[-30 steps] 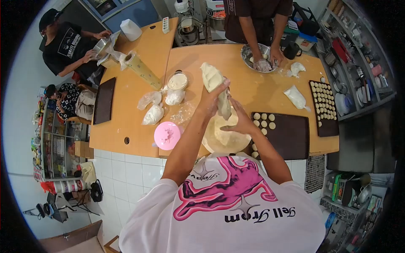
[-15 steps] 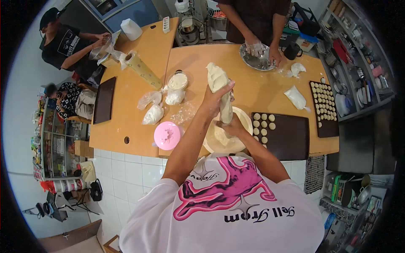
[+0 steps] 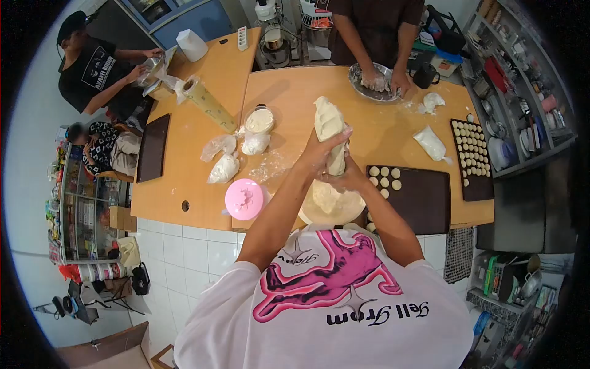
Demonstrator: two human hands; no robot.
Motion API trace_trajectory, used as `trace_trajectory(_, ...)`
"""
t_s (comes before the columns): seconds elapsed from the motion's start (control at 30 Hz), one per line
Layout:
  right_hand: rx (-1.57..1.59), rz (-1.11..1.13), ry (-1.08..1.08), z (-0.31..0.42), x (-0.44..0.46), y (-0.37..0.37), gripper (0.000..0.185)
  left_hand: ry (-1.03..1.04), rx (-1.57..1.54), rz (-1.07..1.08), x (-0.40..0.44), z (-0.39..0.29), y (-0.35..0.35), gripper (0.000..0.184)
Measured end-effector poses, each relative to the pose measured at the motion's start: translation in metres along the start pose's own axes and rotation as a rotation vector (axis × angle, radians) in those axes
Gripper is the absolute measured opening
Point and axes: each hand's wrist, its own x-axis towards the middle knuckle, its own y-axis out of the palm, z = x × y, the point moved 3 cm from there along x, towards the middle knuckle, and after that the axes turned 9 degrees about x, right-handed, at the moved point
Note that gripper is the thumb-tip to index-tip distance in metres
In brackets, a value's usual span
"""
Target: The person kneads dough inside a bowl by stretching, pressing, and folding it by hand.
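Raised fm bowl [image 3: 354, 210], R hand [image 3: 349, 177] meets base of dough [image 3: 330, 120], grip unclear; L hand [image 3: 322, 149] fingers encircle dough, prob. for support.

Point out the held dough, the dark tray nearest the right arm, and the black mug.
Held dough [image 3: 330, 119]: head view, its upper part.
Dark tray [image 3: 421, 200]: head view, its bare surface.
Black mug [image 3: 424, 77]: head view, its body.
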Motion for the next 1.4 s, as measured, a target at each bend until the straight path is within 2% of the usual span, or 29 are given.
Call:
trace_trajectory(0.07, 0.012, 0.075, 0.223, -0.004, -0.001, -0.001, 0.051, 0.013, 0.005, -0.007, 0.002, -0.003, 0.001, 0.03)
trace_trajectory(0.17, -0.008, 0.101, 0.238, -0.009, -0.005, 0.004, 0.042, -0.016, -0.064, 0.013, -0.001, -0.008, -0.001, 0.03)
trace_trajectory(0.23, -0.011, 0.054, 0.009, -0.013, -0.008, 0.01, 0.04, -0.015, -0.075, 0.023, -0.001, -0.007, -0.001, 0.03)
trace_trajectory(0.27, -0.041, 0.043, -0.012, -0.033, -0.007, 0.005, 0.04, -0.007, -0.045, 0.038, -0.002, -0.006, -0.002, 0.028)
trace_trajectory(0.37, 0.0, 0.129, 0.209, -0.018, -0.01, 0.006, 0.051, 0.021, -0.008, 0.039, -0.003, 0.0, -0.009, 0.024)
trace_trajectory(0.47, 0.117, 0.282, 0.116, -0.014, -0.009, -0.004, 0.067, 0.033, -0.042, 0.004, -0.001, 0.003, -0.014, 0.026)
trace_trajectory(0.53, 0.236, 0.238, 0.188, 0.003, -0.011, -0.005, 0.073, 0.035, 0.0, 0.02, -0.001, 0.001, -0.019, 0.027)
trace_trajectory(0.57, 0.294, 0.217, 0.221, 0.009, -0.011, -0.005, 0.077, 0.045, 0.045, 0.025, -0.001, 0.002, -0.018, 0.031)
trace_trajectory(0.63, -0.063, 0.021, 0.012, 0.0, -0.001, -0.005, 0.068, 0.072, 0.138, 0.034, -0.004, 0.003, -0.016, 0.038)
trace_trajectory(0.7, -0.187, -0.021, -0.059, 0.008, -0.002, -0.005, 0.063, 0.159, 0.277, 0.072, -0.008, 0.003, -0.01, 0.049)
trace_trajectory(0.73, -0.234, -0.12, -0.151, 0.008, -0.001, -0.001, 0.056, 0.201, 0.345, 0.09, -0.008, 0.003, -0.008, 0.055)
trace_trajectory(0.83, -0.11, -0.184, -0.152, 0.0, 0.002, 0.003, 0.05, 0.328, 0.495, 0.163, -0.011, 0.003, -0.006, 0.073)
trace_trajectory(0.93, -0.265, -0.212, -0.333, 0.006, 0.001, 0.004, 0.038, 0.227, 0.461, 0.239, -0.013, 0.004, -0.006, 0.094)
trace_trajectory(1.0, -0.26, -0.188, -0.238, 0.001, 0.0, 0.0, 0.031, 0.318, 0.681, 0.304, -0.012, 0.009, -0.016, 0.098)
trace_trajectory(1.07, -0.234, -0.165, -0.188, 0.001, -0.004, 0.0, 0.026, 0.354, 0.629, 0.402, -0.014, 0.014, -0.026, 0.105)
trace_trajectory(1.13, -0.195, -0.146, -0.188, 0.019, -0.011, 0.004, 0.023, 0.335, 0.299, 0.531, -0.02, 0.013, -0.024, 0.113)
trace_trajectory(1.23, -0.25, -0.229, -0.162, 0.02, -0.011, 0.009, 0.023, 0.185, 0.165, 0.426, -0.025, 0.024, -0.022, 0.105)
trace_trajectory(1.33, -0.418, -0.201, -0.16, 0.011, -0.003, 0.007, 0.03, 0.074, -0.211, 0.123, -0.025, 0.044, -0.023, 0.095)
trace_trajectory(1.4, -0.488, -0.156, -0.163, 0.015, -0.001, 0.007, 0.035, 0.034, -0.433, -0.003, -0.027, 0.05, -0.024, 0.088)
